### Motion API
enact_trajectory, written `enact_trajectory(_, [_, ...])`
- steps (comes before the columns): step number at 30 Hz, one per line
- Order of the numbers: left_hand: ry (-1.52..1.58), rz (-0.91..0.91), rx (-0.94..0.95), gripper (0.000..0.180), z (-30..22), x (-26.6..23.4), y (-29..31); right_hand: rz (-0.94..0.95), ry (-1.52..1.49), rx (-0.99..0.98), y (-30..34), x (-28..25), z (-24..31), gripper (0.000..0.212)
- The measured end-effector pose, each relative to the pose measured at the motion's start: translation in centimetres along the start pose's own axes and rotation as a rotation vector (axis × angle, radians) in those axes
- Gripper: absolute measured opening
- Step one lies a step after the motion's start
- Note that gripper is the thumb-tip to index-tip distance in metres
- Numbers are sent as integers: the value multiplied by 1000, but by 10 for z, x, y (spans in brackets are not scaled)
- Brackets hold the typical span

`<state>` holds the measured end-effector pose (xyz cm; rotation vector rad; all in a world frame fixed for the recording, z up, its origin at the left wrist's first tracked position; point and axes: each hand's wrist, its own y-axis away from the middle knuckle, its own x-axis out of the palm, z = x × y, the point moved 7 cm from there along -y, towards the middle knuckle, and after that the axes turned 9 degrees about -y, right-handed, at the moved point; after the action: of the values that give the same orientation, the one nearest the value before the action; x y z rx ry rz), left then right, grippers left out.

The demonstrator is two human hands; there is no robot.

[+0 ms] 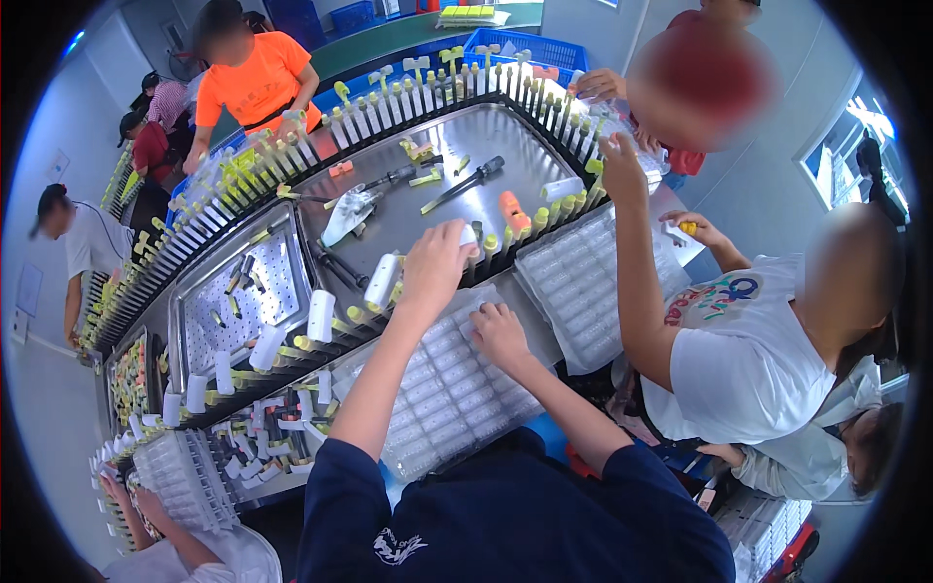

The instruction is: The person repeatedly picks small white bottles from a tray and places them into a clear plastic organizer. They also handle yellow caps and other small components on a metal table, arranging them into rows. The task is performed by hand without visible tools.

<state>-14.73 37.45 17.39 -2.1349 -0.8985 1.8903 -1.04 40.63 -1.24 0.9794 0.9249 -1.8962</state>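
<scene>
The left hand [432, 264] is above the near row of yellow-tipped posts [358, 315], its fingers curled and pinching a white cap [469, 234]. The right hand [501, 336] lies over the clear plastic tray [437, 389], fingers bent and slightly spread; whether they grip anything I cannot tell. Beyond the posts, a metal tray [486, 124] holds a black tool [476, 182]

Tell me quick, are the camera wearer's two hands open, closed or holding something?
Left hand: fingers bent at a white piece; a firm grip can't be told.
Right hand: fingers bent over the clear tray; grip can't be told.
</scene>
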Motion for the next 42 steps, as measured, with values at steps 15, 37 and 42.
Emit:
enact_trajectory(15, [-375,-110,-183,51,68,-46,75,-473,-440,140,-89,-157,83,26])
enact_trajectory(37, [239,192,-1077,34,101,19,417,-202,-230,-252,-129,-14,247,50])
enact_trajectory(42, [-35,133,-949,38,96,-5,394,-281,-460,-305,-51,-87,212,39])
